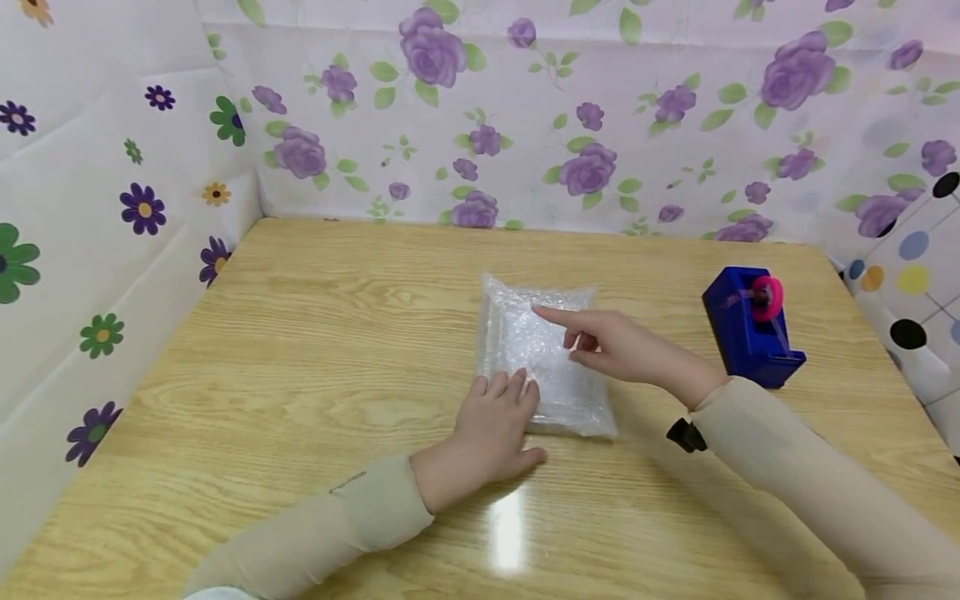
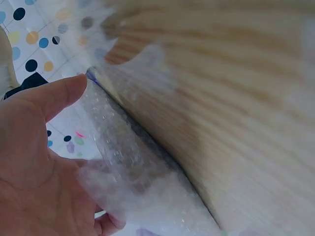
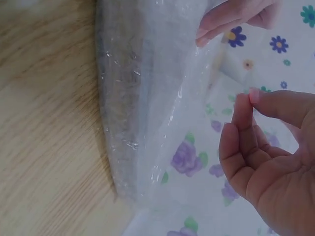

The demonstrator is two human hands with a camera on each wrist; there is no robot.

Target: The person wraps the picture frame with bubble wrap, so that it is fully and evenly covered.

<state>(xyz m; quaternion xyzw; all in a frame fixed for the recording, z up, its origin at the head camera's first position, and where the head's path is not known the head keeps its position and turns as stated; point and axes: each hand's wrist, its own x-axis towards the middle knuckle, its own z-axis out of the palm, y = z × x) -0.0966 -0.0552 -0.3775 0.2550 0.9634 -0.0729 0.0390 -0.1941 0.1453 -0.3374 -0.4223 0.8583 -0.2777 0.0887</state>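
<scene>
A square packet in clear bubble wrap [image 1: 551,367] lies flat on the wooden table; what it contains is hidden. My left hand [image 1: 491,425] rests on its near left corner, fingers laid over the wrap and thumb stretched out beside the near edge. Over the packet's far part is my right hand [image 1: 611,342], index finger extended and the other fingers loosely bent. In the right wrist view, the right hand [image 3: 270,152] appears a little above the wrap, thumb tip against a fingertip, with nothing visible held.
On the table's right side stands a blue tape dispenser [image 1: 753,333] with a pink-cored tape roll [image 1: 767,298]. Flower-patterned cloth [image 1: 480,108] hangs behind the table, and dotted cloth [image 1: 911,308] hangs at the right.
</scene>
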